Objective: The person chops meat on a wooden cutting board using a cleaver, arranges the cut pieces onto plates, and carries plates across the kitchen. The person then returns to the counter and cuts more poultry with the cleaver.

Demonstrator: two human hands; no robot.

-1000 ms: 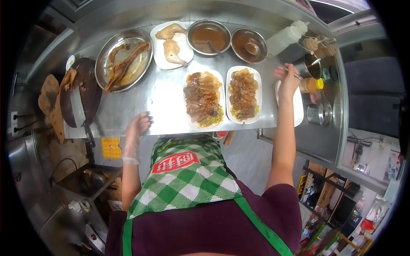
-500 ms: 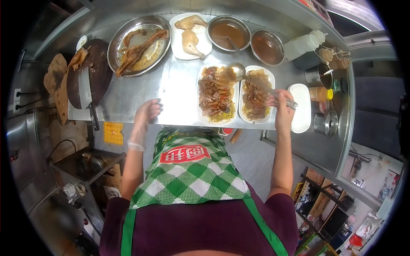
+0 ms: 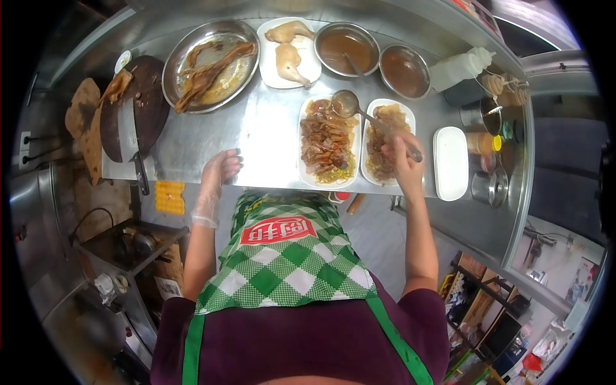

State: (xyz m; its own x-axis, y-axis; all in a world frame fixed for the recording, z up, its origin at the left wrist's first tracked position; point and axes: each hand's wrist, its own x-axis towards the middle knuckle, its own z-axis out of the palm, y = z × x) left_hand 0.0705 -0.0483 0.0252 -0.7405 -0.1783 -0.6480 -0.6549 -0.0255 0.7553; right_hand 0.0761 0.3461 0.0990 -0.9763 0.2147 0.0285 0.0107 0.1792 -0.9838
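Note:
A metal ladle (image 3: 345,103) is gripped by its handle in my right hand (image 3: 409,164), above the right-hand plate of food. Its bowl is over the upper right of the left white plate (image 3: 303,164), which is heaped with sliced meat (image 3: 326,138) on yellow shreds. Beside it, my right hand partly covers the second white plate (image 3: 410,117), which holds similar meat (image 3: 382,160). My left hand (image 3: 221,168), in a clear plastic glove, rests at the counter's front edge. Its fingers are loosely bent and apart, with nothing in them.
Behind the plates stand two bowls of brown sauce (image 3: 337,48) (image 3: 403,70), a plate of poultry legs (image 3: 290,61) and a steel dish (image 3: 168,80) of roast meat. A cleaver (image 3: 128,128) lies on the round board (image 3: 151,83) at left. White plates (image 3: 451,163) sit at right.
My right hand has moved left and slightly down with the ladle. The ladle's bowl has shifted left, from near the gap between the plates to over the left plate. My left hand has hardly moved.

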